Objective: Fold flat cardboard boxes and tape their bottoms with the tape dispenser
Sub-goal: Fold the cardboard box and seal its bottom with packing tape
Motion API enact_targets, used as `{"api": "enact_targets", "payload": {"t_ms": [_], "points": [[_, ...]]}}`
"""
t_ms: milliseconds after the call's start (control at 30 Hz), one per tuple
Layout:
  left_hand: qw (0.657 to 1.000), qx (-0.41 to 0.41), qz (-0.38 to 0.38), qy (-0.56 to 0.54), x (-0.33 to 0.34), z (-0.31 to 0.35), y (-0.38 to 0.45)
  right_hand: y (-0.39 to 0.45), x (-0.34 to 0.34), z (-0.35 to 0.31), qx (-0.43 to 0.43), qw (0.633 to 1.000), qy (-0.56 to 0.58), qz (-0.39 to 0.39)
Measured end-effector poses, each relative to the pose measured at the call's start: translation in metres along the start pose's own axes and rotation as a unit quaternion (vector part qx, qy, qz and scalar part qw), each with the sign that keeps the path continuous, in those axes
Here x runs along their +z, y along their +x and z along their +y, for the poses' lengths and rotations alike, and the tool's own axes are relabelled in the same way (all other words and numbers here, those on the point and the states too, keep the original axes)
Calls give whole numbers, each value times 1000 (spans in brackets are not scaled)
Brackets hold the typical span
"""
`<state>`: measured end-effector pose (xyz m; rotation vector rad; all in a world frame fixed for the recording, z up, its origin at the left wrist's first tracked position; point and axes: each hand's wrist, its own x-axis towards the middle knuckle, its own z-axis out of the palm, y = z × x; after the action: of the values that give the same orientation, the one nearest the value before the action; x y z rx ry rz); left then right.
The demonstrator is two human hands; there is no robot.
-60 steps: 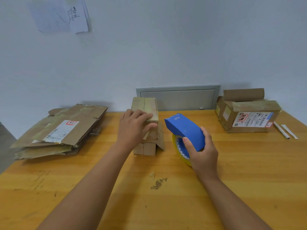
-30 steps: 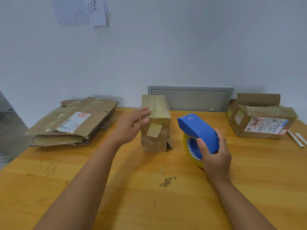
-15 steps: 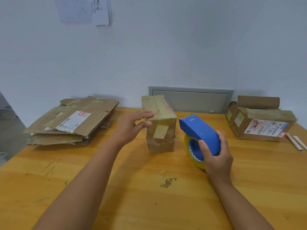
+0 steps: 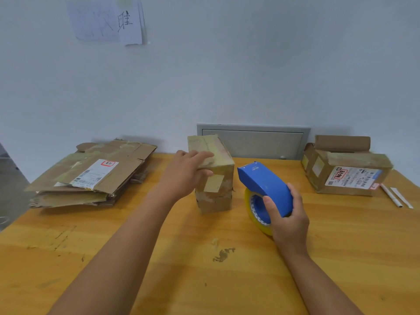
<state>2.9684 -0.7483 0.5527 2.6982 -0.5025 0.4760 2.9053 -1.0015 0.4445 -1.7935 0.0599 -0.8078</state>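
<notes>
Toward the bench's [image 4: 68,258] back left corner lies your stack of flat boxes [image 4: 91,173]. At the middle of the back edge stands the folded box [image 4: 214,178]; your left hand [image 4: 185,175] lays nearly straight fingers [image 4: 202,155] on its top. Just beside it your right hand [image 4: 289,220] wraps curled fingers round the blue tape dispenser [image 4: 264,185]. Near the back right corner sits a labelled box [image 4: 345,176].

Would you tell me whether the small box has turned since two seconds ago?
Yes: the box has turned clockwise, judged against the wall panel behind it.
</notes>
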Motion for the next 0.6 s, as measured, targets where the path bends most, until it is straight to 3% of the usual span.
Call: {"api": "enact_targets", "payload": {"t_ms": [133,367,433,533,600], "points": [[999,-5,-45,1,-10,-6,-3,0,1,0,3,1000,5,-3],[979,-110,14,169,12,49,15,-1,1,-2,10,1000,23,1],[981,-108,24,157,15,54,18,-1,1,-2,16,999,30,9],[984,-111,-42,130,2,46,17,0,0,-2,23,999,36,25],[976,-116,-49,178,-5,38,15,1,0,-3,32,998,44,34]]}}
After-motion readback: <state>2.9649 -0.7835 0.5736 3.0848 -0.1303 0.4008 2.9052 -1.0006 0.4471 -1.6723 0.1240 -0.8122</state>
